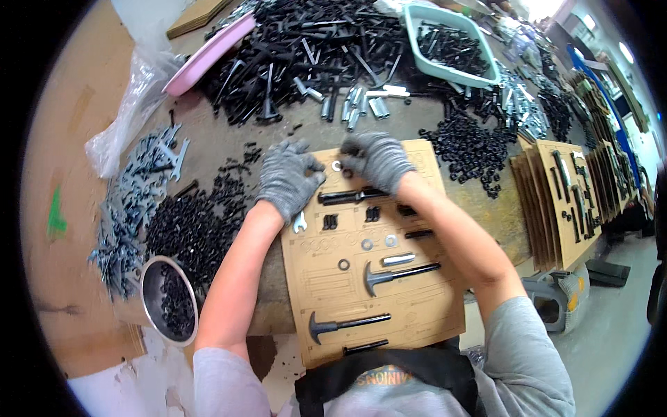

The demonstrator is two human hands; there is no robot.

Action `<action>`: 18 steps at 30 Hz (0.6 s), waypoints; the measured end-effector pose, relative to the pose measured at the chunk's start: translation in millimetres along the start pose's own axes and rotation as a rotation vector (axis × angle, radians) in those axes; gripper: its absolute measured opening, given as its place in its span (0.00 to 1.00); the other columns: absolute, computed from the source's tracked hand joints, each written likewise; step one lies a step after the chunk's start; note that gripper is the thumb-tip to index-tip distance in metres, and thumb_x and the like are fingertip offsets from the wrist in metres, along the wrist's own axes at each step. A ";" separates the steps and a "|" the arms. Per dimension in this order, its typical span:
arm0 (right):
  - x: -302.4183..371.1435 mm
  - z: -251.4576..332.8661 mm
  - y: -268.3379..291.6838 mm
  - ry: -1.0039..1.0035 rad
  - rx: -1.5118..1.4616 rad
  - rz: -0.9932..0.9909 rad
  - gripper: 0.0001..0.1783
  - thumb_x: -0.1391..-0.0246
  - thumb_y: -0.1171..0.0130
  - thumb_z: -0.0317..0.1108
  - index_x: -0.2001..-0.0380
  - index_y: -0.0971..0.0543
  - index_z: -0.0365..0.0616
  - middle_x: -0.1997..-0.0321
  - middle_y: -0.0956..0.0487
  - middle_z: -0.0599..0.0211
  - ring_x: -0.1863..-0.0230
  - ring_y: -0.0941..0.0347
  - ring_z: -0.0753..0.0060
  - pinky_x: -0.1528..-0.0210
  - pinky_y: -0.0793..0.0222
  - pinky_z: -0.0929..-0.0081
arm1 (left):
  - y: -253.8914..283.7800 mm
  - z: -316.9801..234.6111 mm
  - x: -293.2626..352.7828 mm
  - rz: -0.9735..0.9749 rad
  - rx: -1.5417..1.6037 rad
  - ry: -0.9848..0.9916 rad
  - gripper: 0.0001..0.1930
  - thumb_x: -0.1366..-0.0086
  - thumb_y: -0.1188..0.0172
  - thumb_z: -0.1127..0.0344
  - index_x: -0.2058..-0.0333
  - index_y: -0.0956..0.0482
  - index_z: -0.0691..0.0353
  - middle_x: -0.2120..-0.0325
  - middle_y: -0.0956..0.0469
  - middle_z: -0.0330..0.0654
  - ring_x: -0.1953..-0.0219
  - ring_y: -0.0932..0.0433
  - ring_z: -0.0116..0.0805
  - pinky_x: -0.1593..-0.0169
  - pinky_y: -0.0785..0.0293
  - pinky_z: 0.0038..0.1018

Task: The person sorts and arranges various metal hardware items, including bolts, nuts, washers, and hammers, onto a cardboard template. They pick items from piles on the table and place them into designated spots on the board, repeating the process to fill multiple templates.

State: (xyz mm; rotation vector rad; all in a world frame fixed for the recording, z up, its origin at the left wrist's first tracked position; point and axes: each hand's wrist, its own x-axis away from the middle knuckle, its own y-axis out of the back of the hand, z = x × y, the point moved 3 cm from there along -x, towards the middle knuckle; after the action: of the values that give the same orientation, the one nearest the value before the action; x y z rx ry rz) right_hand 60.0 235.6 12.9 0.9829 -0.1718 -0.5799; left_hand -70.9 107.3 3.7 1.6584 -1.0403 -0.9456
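Observation:
A brown cardboard sheet (319,274) lies in front of me, with hardware set out on its printed outlines. My left hand (290,179), in a grey knit glove, rests at its upper left edge with the fingers curled in; anything between them is hidden. Just right of it is a pale washer (337,166). My right hand (379,161), gloved alike, bends its fingers down beside that washer, near a small dark ring-shaped piece (348,174). Below are a thick black bolt (351,197), a small open-end wrench (299,222), two T-shaped black pieces (403,276) (347,324) and a silver sleeve (398,260).
Heaps of black bolts (313,48), black nuts (472,146) and wrenches (132,201) surround the board. A pink tray (210,54), a mint-green tub (486,78) and a steel bowl (147,295) hold the edges. Filled cardboard sheets (566,201) stand upright at right.

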 end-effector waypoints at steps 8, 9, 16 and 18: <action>0.4 -1.0 -6.4 0.282 0.051 0.118 0.10 0.53 0.35 0.35 0.65 0.16 0.49 0.68 0.19 0.60 0.66 0.22 0.60 0.61 0.26 0.67 | 2.9 0.9 4.2 -0.012 -0.001 -0.010 0.11 0.48 0.35 0.54 0.66 0.14 0.47 0.45 0.28 0.45 0.39 0.35 0.45 0.35 0.43 0.37; -0.2 0.1 -7.6 0.235 0.066 0.139 0.10 0.53 0.35 0.35 0.65 0.16 0.49 0.68 0.18 0.60 0.66 0.21 0.61 0.61 0.26 0.67 | 2.2 0.6 6.0 -0.018 0.006 -0.004 0.11 0.48 0.35 0.54 0.66 0.14 0.47 0.44 0.28 0.44 0.39 0.35 0.45 0.35 0.43 0.37; 4.7 15.4 -14.9 -0.070 0.021 0.187 0.11 0.52 0.35 0.38 0.66 0.15 0.46 0.69 0.17 0.60 0.69 0.20 0.64 0.61 0.26 0.71 | 1.6 -0.6 1.7 0.000 0.028 -0.010 0.12 0.48 0.35 0.54 0.65 0.14 0.48 0.46 0.26 0.44 0.40 0.34 0.44 0.35 0.43 0.37; 2.6 15.8 -19.1 -0.090 -0.021 0.188 0.11 0.52 0.35 0.38 0.66 0.16 0.46 0.70 0.17 0.58 0.69 0.20 0.62 0.61 0.26 0.70 | -0.3 -0.6 0.7 -0.023 0.021 -0.037 0.12 0.48 0.35 0.55 0.66 0.14 0.48 0.47 0.25 0.45 0.41 0.33 0.45 0.36 0.42 0.37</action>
State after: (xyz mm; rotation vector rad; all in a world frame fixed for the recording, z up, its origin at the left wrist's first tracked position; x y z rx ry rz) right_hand 48.7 214.6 5.7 0.9091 -0.3337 -0.4530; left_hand -70.1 106.8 3.4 1.6789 -1.0609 -0.9869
